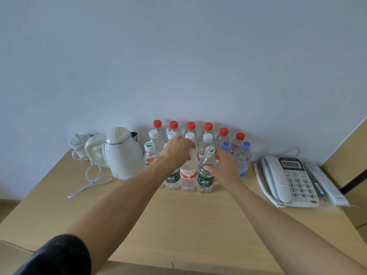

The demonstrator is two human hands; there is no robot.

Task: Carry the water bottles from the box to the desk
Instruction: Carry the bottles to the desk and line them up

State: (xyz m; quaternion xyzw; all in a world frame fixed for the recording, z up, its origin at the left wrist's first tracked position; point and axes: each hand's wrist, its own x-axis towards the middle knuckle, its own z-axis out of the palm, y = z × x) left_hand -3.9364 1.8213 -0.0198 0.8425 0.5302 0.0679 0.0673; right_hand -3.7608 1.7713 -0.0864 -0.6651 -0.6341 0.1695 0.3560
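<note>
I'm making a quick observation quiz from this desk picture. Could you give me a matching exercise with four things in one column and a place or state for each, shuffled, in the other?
Things:
1. electric kettle
2. desk telephone
3. red-capped bottles
4. green-labelled bottle

Places or states:
A. back row, against the wall
B. gripped by the right hand
C. left of the bottles
D. right of the bottles, beside a remote control

Pairs: 1-C, 2-D, 3-A, 4-B

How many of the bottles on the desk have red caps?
6, all in the back row against the wall: caps at and. None seems hidden.
</note>
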